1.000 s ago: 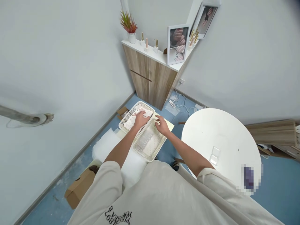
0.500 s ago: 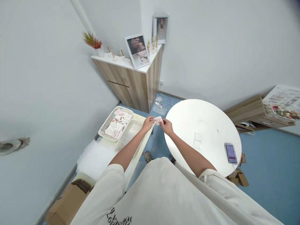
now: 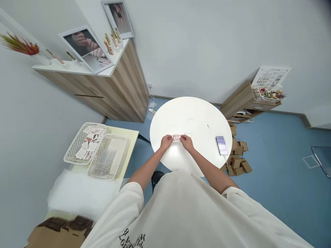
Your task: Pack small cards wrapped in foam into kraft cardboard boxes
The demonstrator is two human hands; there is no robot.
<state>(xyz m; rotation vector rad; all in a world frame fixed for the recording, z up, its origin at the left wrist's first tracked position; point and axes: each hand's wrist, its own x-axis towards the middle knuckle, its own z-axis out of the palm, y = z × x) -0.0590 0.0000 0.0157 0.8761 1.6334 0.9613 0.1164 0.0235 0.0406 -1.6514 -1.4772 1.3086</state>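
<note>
Between my two hands, over the white round table (image 3: 191, 113), is a small card of false nails (image 3: 176, 137) with pinkish pieces in rows. My left hand (image 3: 167, 141) pinches its left edge. The right edge sits between the closed fingers of my right hand (image 3: 186, 142). Just behind the right hand, a clear plastic case (image 3: 188, 134) lies on the tabletop, partly hidden by that hand.
At left, a yellow table (image 3: 131, 135) bears a white basket (image 3: 69, 154) of printed cards and another basket (image 3: 124, 143) with clear plastic cases. A phone (image 3: 221, 145) lies at the round table's right. Small cardboard boxes (image 3: 236, 160) lie on the floor.
My view and body have turned right. Both hands have carried the card of false nails from beside the yellow table to over the round table.
</note>
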